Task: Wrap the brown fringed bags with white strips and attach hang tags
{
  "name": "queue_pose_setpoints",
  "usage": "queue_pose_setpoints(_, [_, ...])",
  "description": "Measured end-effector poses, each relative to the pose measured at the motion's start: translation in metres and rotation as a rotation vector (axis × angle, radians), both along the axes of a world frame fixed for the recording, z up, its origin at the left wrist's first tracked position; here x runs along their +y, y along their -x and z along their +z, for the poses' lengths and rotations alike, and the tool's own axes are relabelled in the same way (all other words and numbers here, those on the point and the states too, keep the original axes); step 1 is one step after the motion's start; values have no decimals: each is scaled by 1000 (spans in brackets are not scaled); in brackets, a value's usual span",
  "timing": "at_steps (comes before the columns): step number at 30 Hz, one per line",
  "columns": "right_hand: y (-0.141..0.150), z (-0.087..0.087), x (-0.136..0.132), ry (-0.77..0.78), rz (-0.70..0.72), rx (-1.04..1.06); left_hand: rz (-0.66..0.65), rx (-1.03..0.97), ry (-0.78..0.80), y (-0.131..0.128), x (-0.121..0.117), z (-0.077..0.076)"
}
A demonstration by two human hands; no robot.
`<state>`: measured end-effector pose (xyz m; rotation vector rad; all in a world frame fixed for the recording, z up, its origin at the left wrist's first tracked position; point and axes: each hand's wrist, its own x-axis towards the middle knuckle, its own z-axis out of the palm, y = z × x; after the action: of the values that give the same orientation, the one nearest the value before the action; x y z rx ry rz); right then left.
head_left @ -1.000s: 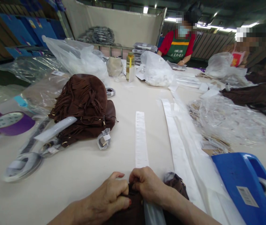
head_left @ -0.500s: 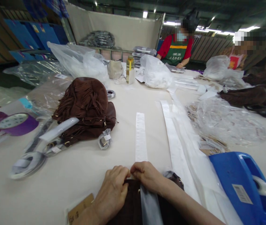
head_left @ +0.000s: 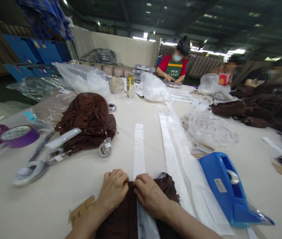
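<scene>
A dark brown suede bag (head_left: pixel 121 219) lies at the near table edge under both my hands. My left hand (head_left: pixel 113 189) is closed, its fingers curled on the bag's top edge. My right hand (head_left: pixel 150 196) is closed too, pinching the same edge beside a pale plastic-wrapped strap (head_left: pixel 144 225) that runs down the bag. A white paper strip (head_left: pixel 139 149) stretches away from just beyond my knuckles. A brown card tag (head_left: pixel 82 209) lies left of my left wrist.
A blue tape dispenser (head_left: pixel 226 187) sits at right. A brown fringed bag (head_left: pixel 87 119) with wrapped straps lies at left, purple tape rolls (head_left: pixel 19 135) beyond it. Long white strips (head_left: pixel 175 156), plastic bags (head_left: pixel 210 127) and more brown bags (head_left: pixel 255 109) cover the table. Several people work at the far side.
The view has pulled back and tilted up, showing more of the table. My hands stay on the bag's top edge; a card tag has come into view at left.
</scene>
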<state>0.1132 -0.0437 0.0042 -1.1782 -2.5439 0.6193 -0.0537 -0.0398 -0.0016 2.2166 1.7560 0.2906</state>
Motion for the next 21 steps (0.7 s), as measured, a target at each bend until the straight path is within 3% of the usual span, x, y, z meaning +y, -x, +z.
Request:
queue_pose_setpoints(4, [-16,13,-30,2,-3,-39,11,5,-25,0,-2,0])
queue_pose_setpoints(8, [-23,9,-67,69,25,-145,2,-8,-48,0,-1,-2])
queue_pose_setpoints(13, [-26,19,-71,142,-43,-45,50,-50,-151,9,-4,6])
queue_pose_setpoints(15, [-39,21,-72,123,-189,92,112,-71,-234,16,-21,12])
queue_pose_setpoints(18, [-71,9,-90,46,-504,301,235,-237,-345,28,-69,13])
queue_pose_setpoints(19, [-82,2,-99,43,-584,344,282,-341,-333,32,-87,9])
queue_pose_setpoints(21, [-97,-11,-118,114,-712,413,451,-495,-153,36,-118,-3])
